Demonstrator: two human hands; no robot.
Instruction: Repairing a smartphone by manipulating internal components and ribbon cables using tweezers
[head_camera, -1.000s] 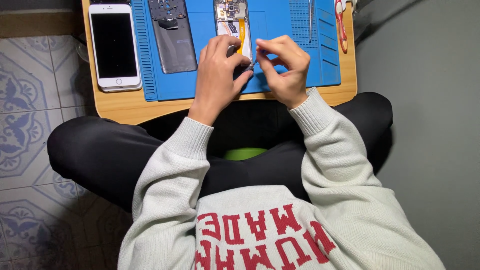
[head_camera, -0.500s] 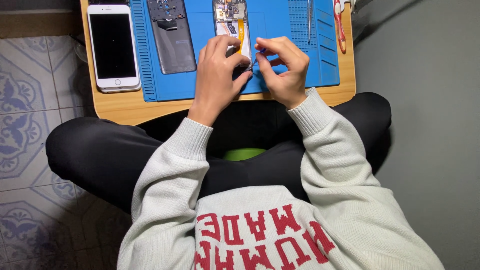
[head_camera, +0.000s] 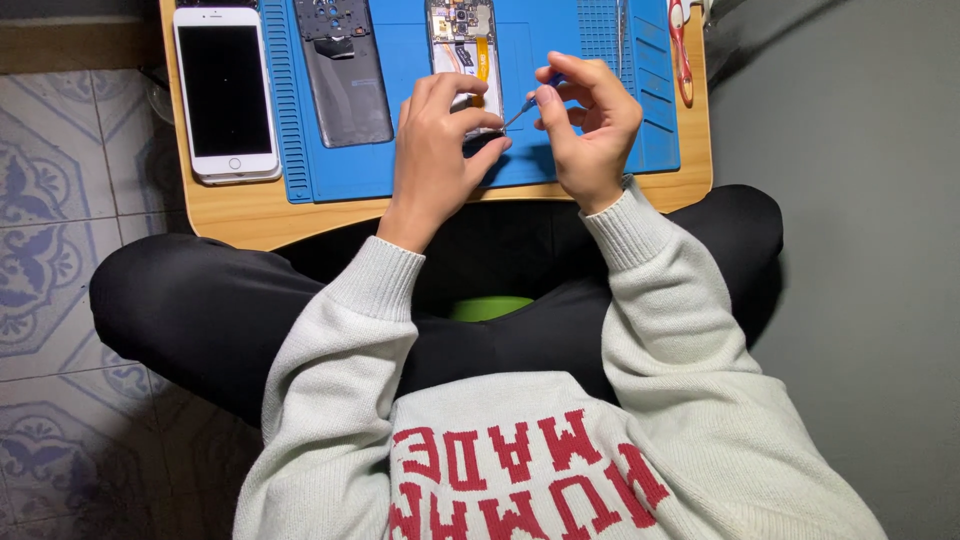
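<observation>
Under left fingers (head_camera: 470, 118), opened phone (head_camera: 463, 40), screwdriver (head_camera: 528, 101) touching

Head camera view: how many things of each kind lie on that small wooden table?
Phones or phone parts: 3 (white phone, grey back cover, opened phone under the left hand)
Blue mat: 1
Tools: 2 (red-handled tool; thin tool in right hand)
Total: 6

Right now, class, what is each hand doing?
Left hand: closed on the opened phone, steadying its lower end.
Right hand: fingers pinching a small blue-handled tool.
</observation>
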